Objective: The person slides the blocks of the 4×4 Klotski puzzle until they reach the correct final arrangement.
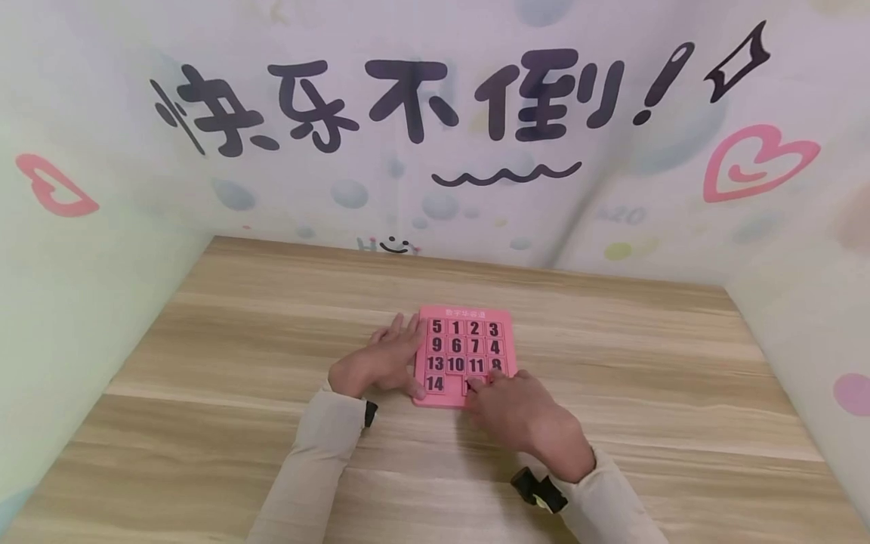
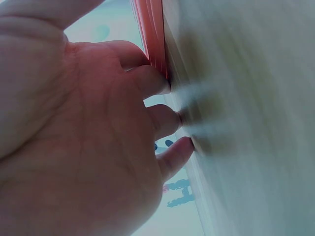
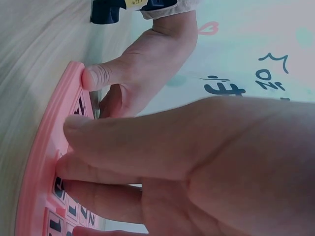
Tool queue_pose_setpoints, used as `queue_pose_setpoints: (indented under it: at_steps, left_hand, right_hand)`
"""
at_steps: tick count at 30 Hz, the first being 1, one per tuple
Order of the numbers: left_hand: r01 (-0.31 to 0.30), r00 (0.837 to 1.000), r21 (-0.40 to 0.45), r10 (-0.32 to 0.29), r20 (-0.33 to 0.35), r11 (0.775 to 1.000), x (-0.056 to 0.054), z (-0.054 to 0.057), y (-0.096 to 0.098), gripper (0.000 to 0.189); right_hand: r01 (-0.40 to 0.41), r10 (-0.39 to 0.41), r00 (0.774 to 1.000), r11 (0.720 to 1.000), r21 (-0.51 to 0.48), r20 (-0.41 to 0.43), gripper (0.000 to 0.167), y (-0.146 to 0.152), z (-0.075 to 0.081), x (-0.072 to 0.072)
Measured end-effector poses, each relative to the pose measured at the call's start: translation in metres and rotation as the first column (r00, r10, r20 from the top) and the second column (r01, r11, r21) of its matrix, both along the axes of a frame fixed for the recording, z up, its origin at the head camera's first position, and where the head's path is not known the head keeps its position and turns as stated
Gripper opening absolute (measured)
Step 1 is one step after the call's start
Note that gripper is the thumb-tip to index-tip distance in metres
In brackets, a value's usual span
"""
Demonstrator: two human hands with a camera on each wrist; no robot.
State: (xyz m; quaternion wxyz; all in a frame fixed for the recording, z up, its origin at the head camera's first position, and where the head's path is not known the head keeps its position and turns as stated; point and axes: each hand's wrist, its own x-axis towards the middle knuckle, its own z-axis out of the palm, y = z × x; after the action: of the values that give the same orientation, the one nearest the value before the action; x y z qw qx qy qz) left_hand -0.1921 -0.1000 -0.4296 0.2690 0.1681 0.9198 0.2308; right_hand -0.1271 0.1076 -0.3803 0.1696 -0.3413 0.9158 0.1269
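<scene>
Fingers [image 2: 174, 158] spread wide, my left hand [image 1: 382, 364] touches the left edge of the pink number board [image 1: 501, 316], flat on the table [image 1: 272, 317]; my right hand [image 1: 519, 408], fingers loosely extended, touches a number tile [image 3: 58, 191] in the board's bottom row.

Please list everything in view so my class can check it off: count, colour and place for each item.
Number puzzle board: one, pink, on the table
Number tiles: at least fourteen, pink with black numerals, in the board; the right hand hides some
Table: one, light brown wood grain, beneath the board
Backdrop: count unclear, whitish, behind and beside the table
Lettering: one line, black, across the backdrop
Hearts: two, pink, left and right on the backdrop
Sleeves: two, pale, on the forearms
Wrist devices: two, black, at the wrists
Left hand: one, bare, at the board's left edge
Right hand: one, bare, touching lower-right tiles
</scene>
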Motion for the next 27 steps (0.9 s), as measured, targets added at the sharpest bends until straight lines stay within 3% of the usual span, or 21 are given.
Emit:
queue_pose_setpoints:
  at_steps: [9,14,27]
  left_hand:
    - [0.009,1.0,0.006,-0.009,-0.015,1.0,-0.001,0.002,-0.001,0.118]
    - [0.008,1.0,0.008,-0.008,-0.019,1.0,0.001,0.0,-0.001,0.117]
    - [0.001,1.0,0.01,-0.001,-0.02,1.0,0.001,-0.001,0.0,0.116]
  right_hand:
    - [-0.022,0.024,1.0,0.984,-0.177,0.006,0.044,-0.013,-0.009,0.003]
    - [-0.048,0.043,0.999,0.985,-0.166,-0.034,0.043,-0.02,-0.017,0.006]
    - [-0.012,0.012,1.0,0.993,-0.12,0.002,0.044,-0.023,-0.02,0.006]
